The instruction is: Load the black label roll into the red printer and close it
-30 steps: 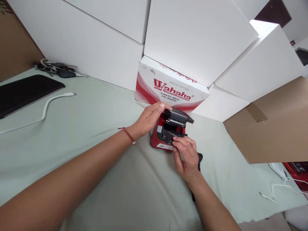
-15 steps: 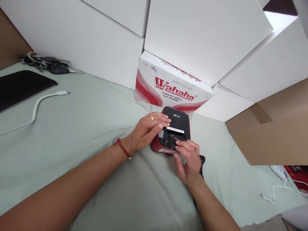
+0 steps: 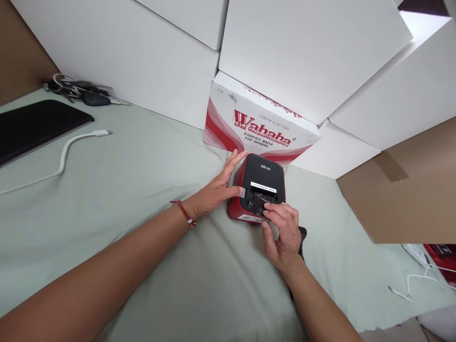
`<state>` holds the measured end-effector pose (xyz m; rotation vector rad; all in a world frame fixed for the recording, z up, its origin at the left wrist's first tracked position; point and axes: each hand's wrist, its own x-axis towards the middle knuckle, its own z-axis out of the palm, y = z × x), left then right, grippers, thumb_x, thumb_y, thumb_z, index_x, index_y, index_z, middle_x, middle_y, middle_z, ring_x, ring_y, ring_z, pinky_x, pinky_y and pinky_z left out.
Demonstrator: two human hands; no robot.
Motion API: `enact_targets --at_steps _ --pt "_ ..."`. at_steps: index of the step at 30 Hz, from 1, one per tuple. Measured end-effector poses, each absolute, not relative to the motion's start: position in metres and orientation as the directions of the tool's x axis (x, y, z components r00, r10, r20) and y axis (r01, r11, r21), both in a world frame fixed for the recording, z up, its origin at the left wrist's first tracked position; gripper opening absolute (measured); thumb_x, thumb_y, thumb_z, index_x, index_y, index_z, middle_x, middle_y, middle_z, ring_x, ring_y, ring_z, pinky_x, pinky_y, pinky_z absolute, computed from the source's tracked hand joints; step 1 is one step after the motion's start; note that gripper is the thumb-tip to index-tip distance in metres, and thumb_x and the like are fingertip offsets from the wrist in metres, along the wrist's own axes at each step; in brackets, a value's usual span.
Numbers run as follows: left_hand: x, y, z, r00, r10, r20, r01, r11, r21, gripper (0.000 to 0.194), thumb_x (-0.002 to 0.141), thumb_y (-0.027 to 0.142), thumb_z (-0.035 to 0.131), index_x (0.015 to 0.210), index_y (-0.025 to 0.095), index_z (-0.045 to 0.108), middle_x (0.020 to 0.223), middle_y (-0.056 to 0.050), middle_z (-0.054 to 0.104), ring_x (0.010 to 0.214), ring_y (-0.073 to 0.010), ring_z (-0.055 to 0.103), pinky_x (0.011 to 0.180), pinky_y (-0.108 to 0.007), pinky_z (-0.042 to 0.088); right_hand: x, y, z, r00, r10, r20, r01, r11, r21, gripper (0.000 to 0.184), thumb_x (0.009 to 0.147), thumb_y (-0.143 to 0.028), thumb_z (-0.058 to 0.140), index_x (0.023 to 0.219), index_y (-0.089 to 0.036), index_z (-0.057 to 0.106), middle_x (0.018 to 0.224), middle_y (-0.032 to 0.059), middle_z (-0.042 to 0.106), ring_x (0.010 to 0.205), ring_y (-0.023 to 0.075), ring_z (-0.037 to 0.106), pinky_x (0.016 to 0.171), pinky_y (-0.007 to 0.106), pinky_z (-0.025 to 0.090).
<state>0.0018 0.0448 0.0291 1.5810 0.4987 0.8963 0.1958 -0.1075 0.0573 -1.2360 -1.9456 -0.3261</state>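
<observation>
A boxy device (image 3: 265,171) with a black top and red sides stands on the cloth. Across its top runs a white label strip with a yellow warning mark, and below it lies a recess. My left hand (image 3: 217,190) is at the device's left side, its thumb on the top edge and its fingers stretched out along the side. My right hand (image 3: 285,235) works at the front edge: its fingertips press a dark, shiny flap-like piece (image 3: 259,203) at the recess, with the thumb lower at the front. The fingers partly cover that piece.
Behind the device stands a white and red Wahaha carton (image 3: 263,126) against white panels. To the left lie a black phone-like slab (image 3: 42,126), a white cable (image 3: 71,147) and keys (image 3: 81,92). Brown cardboard (image 3: 402,190) rises at right, near another white cable (image 3: 409,285). A black object (image 3: 302,233) lies beside my right wrist.
My left hand has slid off the device's top to its left side, its fingers now spread. My right hand stays on the dark piece. The whole view has shifted slightly.
</observation>
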Motion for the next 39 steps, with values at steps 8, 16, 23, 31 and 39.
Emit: enact_targets --at_steps 8,16,23,31,39 --pt "0.001 0.048 0.028 0.651 0.708 0.274 -0.145 -0.239 0.96 0.09 0.094 0.044 0.066 0.172 0.035 0.021 0.186 -0.001 0.007 0.172 -0.0333 0.0 0.14 -0.055 0.004 0.198 -0.11 0.086 -0.21 0.74 0.639 0.797 0.508 -0.326 0.023 0.106 -0.025 0.053 0.121 -0.023 0.07 0.119 0.0119 0.078 0.108 0.0272 0.07 0.096 0.049 0.056" --pt "0.006 0.053 0.027 0.655 0.711 0.258 -0.13 -0.23 0.964 0.083 0.09 0.036 0.064 0.167 0.029 0.033 0.177 -0.008 0.031 0.166 -0.0326 0.026 0.139 -0.053 0.018 0.211 -0.035 0.161 -0.023 1.0 0.02 0.937 0.029 -0.349 0.022 0.105 -0.035 0.06 0.111 -0.023 0.077 0.102 0.0037 0.081 0.079 0.0185 0.072 0.074 0.03 0.053" --pt "0.006 0.052 0.027 0.632 0.715 0.3 -0.137 -0.278 0.951 0.078 0.088 0.035 0.066 0.162 0.029 0.041 0.175 -0.01 0.034 0.165 -0.0337 0.029 0.138 -0.053 0.022 0.191 0.023 0.152 -0.006 0.935 -0.355 0.981 0.073 0.177 0.035 0.092 -0.022 0.073 0.127 -0.022 0.075 0.119 0.0121 0.081 0.107 0.03 0.074 0.081 0.032 0.048" --pt "0.008 0.052 0.027 0.628 0.712 0.315 -0.149 -0.287 0.946 0.079 0.087 0.036 0.065 0.162 0.025 0.041 0.172 -0.014 0.037 0.164 -0.0336 0.031 0.137 -0.054 0.023 0.195 -0.021 0.171 0.044 0.98 -0.193 0.999 -0.042 0.014 0.03 0.101 -0.03 0.06 0.128 -0.021 0.067 0.112 0.0085 0.08 0.088 0.0218 0.072 0.074 0.031 0.049" --pt "0.006 0.054 0.027 0.634 0.715 0.293 -0.132 -0.274 0.953 0.08 0.087 0.038 0.067 0.162 0.027 0.043 0.173 -0.012 0.037 0.163 -0.0349 0.033 0.137 -0.053 0.024 0.271 -0.095 0.208 0.13 0.985 -0.114 0.86 -0.169 -0.481 0.055 0.092 -0.068 0.068 0.125 -0.024 0.069 0.112 0.0096 0.078 0.092 0.0244 0.072 0.081 0.034 0.059"
